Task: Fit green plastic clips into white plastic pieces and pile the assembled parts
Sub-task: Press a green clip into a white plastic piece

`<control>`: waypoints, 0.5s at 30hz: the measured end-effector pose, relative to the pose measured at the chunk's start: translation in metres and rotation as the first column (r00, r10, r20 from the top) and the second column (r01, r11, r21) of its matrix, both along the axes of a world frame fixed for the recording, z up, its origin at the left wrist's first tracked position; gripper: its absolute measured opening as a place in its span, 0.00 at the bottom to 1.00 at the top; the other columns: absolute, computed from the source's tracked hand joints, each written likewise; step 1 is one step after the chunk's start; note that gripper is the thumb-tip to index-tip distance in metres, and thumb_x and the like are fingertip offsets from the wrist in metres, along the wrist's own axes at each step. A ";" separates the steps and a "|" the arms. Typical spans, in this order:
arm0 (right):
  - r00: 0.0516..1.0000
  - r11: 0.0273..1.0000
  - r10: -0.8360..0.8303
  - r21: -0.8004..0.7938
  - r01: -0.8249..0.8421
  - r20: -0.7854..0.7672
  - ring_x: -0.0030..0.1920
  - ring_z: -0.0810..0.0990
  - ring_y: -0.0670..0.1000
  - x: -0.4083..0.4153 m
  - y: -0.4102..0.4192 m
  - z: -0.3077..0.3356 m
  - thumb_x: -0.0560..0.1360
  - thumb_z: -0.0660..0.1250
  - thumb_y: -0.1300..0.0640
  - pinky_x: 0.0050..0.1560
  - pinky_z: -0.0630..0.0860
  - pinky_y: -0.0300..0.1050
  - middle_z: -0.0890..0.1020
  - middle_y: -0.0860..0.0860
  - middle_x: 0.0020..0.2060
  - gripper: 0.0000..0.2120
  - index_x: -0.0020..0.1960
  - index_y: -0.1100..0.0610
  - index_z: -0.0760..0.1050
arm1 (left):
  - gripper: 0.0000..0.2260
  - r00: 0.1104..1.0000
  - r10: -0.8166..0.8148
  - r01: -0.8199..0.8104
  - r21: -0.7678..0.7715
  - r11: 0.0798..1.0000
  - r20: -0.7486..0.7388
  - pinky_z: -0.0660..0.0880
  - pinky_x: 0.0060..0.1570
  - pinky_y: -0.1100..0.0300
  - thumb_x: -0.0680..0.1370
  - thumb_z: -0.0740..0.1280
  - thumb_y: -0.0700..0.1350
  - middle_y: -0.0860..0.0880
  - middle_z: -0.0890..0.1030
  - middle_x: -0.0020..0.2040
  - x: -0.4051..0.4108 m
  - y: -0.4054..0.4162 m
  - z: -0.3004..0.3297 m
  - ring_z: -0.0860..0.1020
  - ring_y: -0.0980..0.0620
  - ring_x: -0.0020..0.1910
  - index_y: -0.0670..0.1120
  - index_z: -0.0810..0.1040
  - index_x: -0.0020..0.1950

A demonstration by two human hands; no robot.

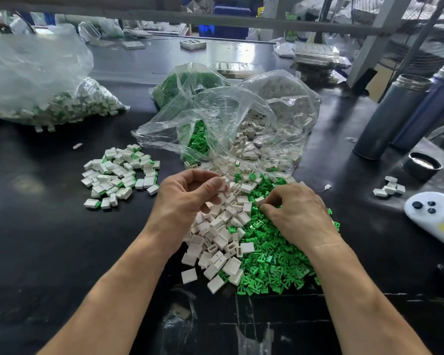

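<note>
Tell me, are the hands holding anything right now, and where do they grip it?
The left hand pinches a white piece by its edge at the fingertips. The right hand reaches into the green clips; whether it grips one cannot be told.

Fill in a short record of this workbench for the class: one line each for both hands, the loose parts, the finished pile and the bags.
left hand: pinches a white piece
right hand: fingers down in the green clips
loose white pieces: heaped between the hands
assembled pile: on the table, left of the hands
bags: clear bag spilling parts; bag of assembled parts far left
</note>
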State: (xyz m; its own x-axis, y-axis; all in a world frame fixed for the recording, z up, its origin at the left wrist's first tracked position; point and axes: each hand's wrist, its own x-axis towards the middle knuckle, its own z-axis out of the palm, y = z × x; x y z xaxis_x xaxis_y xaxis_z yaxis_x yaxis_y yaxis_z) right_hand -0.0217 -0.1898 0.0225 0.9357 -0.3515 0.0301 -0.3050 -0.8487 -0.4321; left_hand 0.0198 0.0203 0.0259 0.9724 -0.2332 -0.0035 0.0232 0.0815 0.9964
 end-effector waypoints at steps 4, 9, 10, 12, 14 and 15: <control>0.997 0.999 0.020 0.049 -0.023 0.075 0.52 0.77 0.51 -0.003 -0.001 0.002 0.79 0.71 0.45 0.57 0.72 0.48 0.78 0.44 0.46 0.06 0.48 0.46 0.80 | 0.13 1.000 -0.020 0.020 0.010 1.000 0.021 0.81 0.41 0.63 0.72 0.77 0.44 0.46 0.87 0.48 -0.001 0.000 0.000 0.84 0.51 0.42 0.44 0.83 0.56; 0.978 0.972 0.008 0.226 -0.056 0.210 0.41 0.80 0.40 -0.005 0.000 0.001 0.79 0.70 0.48 0.38 0.72 0.37 0.82 0.41 0.40 0.04 0.47 0.45 0.79 | 0.15 0.998 -0.061 0.061 -0.010 0.998 0.034 0.82 0.46 0.61 0.69 0.76 0.43 0.46 0.87 0.49 -0.003 -0.004 0.001 0.84 0.51 0.44 0.43 0.85 0.55; 0.971 0.962 -0.001 0.265 -0.064 0.238 0.39 0.80 0.39 -0.005 -0.001 -0.001 0.79 0.71 0.47 0.36 0.71 0.36 0.82 0.42 0.39 0.04 0.47 0.45 0.79 | 0.15 0.997 -0.067 0.067 -0.009 0.998 0.040 0.83 0.46 0.61 0.69 0.76 0.43 0.46 0.87 0.49 -0.003 -0.005 0.001 0.84 0.51 0.45 0.43 0.85 0.54; 0.962 0.928 -0.015 0.363 -0.089 0.273 0.37 0.81 0.39 -0.004 -0.002 -0.003 0.80 0.71 0.47 0.34 0.70 0.31 0.84 0.42 0.38 0.04 0.47 0.44 0.80 | 0.14 0.996 -0.077 0.078 -0.005 0.997 0.052 0.83 0.47 0.60 0.68 0.76 0.42 0.46 0.87 0.48 -0.003 -0.006 0.000 0.84 0.52 0.45 0.43 0.85 0.53; 0.951 0.854 -0.047 0.507 -0.120 0.304 0.38 0.81 0.37 -0.002 -0.003 -0.005 0.80 0.72 0.48 0.33 0.71 0.28 0.85 0.41 0.39 0.02 0.48 0.44 0.82 | 0.14 0.994 -0.083 0.082 0.009 0.997 0.065 0.82 0.46 0.60 0.68 0.76 0.43 0.46 0.87 0.48 -0.004 -0.007 0.000 0.84 0.52 0.44 0.44 0.85 0.53; 0.946 0.810 -0.065 0.570 -0.136 0.318 0.38 0.81 0.37 -0.001 -0.003 -0.005 0.79 0.73 0.50 0.34 0.72 0.28 0.85 0.40 0.40 0.02 0.48 0.45 0.82 | 0.14 0.994 -0.084 0.083 0.017 0.996 0.071 0.82 0.46 0.61 0.68 0.77 0.43 0.46 0.87 0.48 -0.004 -0.007 0.000 0.84 0.51 0.44 0.44 0.85 0.53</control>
